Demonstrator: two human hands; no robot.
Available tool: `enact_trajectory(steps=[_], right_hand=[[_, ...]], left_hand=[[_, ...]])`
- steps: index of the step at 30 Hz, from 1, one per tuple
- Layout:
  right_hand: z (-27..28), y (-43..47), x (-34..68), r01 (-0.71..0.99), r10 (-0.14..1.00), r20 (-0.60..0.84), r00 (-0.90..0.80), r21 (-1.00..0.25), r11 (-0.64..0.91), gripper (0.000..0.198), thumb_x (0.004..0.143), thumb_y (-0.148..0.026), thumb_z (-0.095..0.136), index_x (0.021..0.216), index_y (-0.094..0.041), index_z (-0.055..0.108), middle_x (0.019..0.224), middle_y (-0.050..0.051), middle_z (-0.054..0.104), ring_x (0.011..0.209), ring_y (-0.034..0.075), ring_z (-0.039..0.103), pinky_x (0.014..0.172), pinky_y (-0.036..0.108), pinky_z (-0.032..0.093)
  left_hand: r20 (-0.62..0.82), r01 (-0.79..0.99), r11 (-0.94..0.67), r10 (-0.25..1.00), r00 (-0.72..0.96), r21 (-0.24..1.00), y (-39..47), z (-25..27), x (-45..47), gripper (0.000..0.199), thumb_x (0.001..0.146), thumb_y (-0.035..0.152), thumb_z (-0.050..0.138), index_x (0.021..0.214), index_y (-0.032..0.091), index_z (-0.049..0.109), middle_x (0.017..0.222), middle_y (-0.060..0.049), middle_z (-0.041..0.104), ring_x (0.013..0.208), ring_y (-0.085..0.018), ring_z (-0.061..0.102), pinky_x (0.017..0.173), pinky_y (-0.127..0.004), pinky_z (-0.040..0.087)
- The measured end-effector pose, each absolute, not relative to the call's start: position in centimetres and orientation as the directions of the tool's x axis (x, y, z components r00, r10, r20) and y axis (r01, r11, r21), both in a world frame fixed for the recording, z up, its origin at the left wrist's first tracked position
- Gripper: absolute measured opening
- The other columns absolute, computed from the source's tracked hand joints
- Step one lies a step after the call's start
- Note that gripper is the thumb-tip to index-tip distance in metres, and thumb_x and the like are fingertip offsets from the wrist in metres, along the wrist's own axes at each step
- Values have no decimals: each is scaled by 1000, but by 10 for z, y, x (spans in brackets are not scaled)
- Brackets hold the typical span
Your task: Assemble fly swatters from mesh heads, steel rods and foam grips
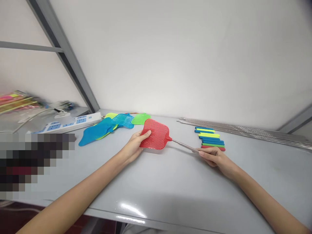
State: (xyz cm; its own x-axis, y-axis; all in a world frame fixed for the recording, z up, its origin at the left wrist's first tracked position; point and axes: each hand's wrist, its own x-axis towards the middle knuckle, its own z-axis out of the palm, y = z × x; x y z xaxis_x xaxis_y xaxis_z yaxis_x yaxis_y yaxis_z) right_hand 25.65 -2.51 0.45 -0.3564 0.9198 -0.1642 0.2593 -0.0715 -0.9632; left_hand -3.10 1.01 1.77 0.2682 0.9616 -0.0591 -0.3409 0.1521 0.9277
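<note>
My left hand (135, 143) grips the far edge of a red perforated fly swatter head (158, 135), thumb on top. A thin metal rod (184, 145) runs from the neck of the head to the right. Around that rod close the fingers of my right hand (214, 156), near the rod's right end, which my fingers hide. Just beyond my right hand lie several short coloured tubes (212, 138) in blue, yellow, green and red. Behind my left hand are loose swatter heads: blue ones (96, 131) overlapping yellow, and a green one (141, 119).
Long metal rods (243, 130) lie along the wall at the back right. A white power strip (81, 122) with plugged-in cables sits at the left, near colourful packaged items (18, 102). Grey metal frame posts (70, 65) stand at left. The grey table (156, 188) has its front edge near me.
</note>
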Motion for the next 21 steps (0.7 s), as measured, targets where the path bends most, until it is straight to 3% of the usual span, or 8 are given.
enact_trajectory(steps=[5, 13, 21], right_hand=[[6, -26, 262, 290, 896, -216, -389, -951, -103, 42, 72, -40, 46, 104, -13, 53, 45, -7, 16, 41, 6, 12, 43, 25, 8], [10, -29, 264, 292, 866, -199, -458, -954, -65, 41, 70, -41, 48, 96, -12, 58, 43, -7, 15, 42, 6, 12, 43, 25, 13], [9, -28, 263, 220, 838, -216, -501, -968, -118, 40, 71, -38, 49, 100, -11, 55, 47, -7, 15, 40, 4, 12, 39, 23, 7]], left_hand=[[-5, -338, 116, 950, 311, 934, 10, 16, -31, 27, 72, 27, 51, 96, 15, 55, 97, -7, 58, 85, -17, 54, 77, -27, 41], [-36, -234, 141, 914, 404, 962, 6, 27, -34, 28, 70, 27, 53, 94, 13, 57, 95, -9, 59, 81, -18, 56, 75, -31, 40], [-44, -17, 56, 907, 419, 998, 4, 38, -39, 25, 66, 31, 56, 83, 14, 62, 89, -9, 62, 79, -20, 57, 73, -31, 42]])
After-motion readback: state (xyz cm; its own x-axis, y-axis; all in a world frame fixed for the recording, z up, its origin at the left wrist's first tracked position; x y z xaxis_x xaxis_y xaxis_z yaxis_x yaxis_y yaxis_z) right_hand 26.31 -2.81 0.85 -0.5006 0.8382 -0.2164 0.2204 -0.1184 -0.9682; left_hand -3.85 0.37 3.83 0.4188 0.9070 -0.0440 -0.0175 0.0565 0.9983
